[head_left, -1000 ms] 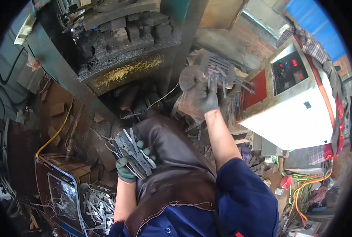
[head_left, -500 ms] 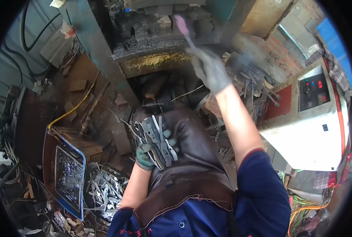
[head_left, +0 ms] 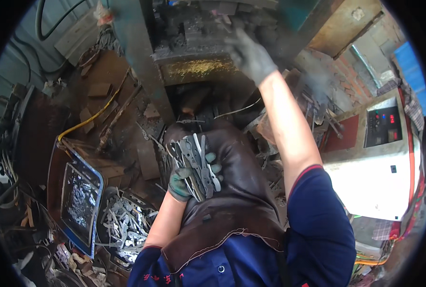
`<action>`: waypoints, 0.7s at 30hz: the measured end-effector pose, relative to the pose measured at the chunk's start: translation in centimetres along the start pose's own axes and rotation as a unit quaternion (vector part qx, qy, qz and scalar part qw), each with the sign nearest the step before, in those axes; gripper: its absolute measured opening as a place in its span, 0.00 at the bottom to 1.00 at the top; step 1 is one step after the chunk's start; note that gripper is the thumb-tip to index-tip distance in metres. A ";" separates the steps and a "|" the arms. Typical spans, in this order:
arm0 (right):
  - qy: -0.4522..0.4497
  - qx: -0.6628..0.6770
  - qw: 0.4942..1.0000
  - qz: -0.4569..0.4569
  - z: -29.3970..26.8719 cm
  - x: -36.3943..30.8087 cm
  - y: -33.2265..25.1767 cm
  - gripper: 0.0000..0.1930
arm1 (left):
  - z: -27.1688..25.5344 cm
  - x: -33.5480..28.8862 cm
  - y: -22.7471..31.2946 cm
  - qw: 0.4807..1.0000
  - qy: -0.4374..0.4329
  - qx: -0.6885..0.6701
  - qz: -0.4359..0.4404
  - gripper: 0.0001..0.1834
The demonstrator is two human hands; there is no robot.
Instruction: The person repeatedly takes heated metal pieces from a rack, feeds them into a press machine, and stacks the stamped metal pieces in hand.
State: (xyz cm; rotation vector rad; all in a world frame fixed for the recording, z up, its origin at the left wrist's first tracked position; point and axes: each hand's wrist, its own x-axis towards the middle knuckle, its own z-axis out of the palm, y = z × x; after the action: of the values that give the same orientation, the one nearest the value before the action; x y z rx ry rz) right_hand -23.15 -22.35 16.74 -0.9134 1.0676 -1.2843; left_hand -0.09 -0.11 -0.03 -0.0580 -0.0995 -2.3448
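Note:
My left hand (head_left: 180, 184), in a dark grey-green glove, is closed round a bundle of flat metal pieces (head_left: 194, 160) with holes in them, held above the brown apron (head_left: 241, 162) on my lap. My right hand (head_left: 252, 56), in a grey glove, reaches forward to the sooty block-lined recess (head_left: 194, 33). Its fingers look stretched apart, though motion blurs them, and no piece shows plainly in them. Just beyond the fingertips is a faint pinkish spot (head_left: 225, 19), too blurred to make out.
Yellowish flakes lie on the ledge (head_left: 201, 68) below the recess. A pile of metal pieces (head_left: 127, 225) sits at lower left beside a blue-rimmed tray (head_left: 98, 210). At right stand a white control cabinet (head_left: 380, 177) and a heap of metal rods (head_left: 318, 107).
The pink-glowing metal piece has left my right hand's grasp, and the hand has moved slightly farther forward. My left hand still holds the bundle. The view has shifted a little.

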 end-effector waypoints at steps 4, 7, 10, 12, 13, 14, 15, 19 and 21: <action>-0.072 -0.174 0.979 0.075 -1.9 -8.2 4.1 0.27 | 0.6 -0.1 0.0 1.000 0.011 -0.016 -0.008 0.43; -0.120 -0.327 0.922 0.167 -1.0 -11.9 9.4 0.22 | 0.7 0.4 -0.2 1.000 -0.017 0.007 0.009 0.44; -0.180 -0.470 0.862 -0.055 -0.2 -12.2 14.5 0.15 | 0.4 0.4 -0.5 1.000 0.018 0.026 -0.001 0.46; -0.131 -0.366 0.921 0.008 -0.4 -13.1 13.8 0.18 | 0.3 0.8 -0.5 0.999 0.010 0.029 -0.012 0.46; -0.086 -0.254 0.961 0.073 -0.6 -13.6 13.1 0.21 | 0.4 1.0 -0.7 0.999 0.004 0.028 -0.018 0.47; -0.044 -0.173 0.978 0.110 -1.9 -14.0 11.6 0.17 | 0.9 0.8 -0.8 0.999 0.014 0.035 -0.009 0.47; -0.010 -0.126 0.986 0.109 -3.0 -15.0 9.6 0.15 | 0.8 0.7 -0.9 0.999 0.023 0.034 -0.002 0.48; 0.064 -0.029 0.994 0.085 -10.6 -19.0 6.1 0.12 | 1.6 -0.3 -0.7 0.998 0.049 0.049 0.012 0.48; 0.091 0.076 0.988 0.104 -12.6 -21.4 6.2 0.12 | 1.9 0.2 -0.7 0.999 0.022 0.043 0.007 0.45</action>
State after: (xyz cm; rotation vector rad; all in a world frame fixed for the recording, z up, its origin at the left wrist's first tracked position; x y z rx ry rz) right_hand -33.10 0.14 9.46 -0.5630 1.1563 -1.2708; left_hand -0.75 0.40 1.79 0.0346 -0.1775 -2.3227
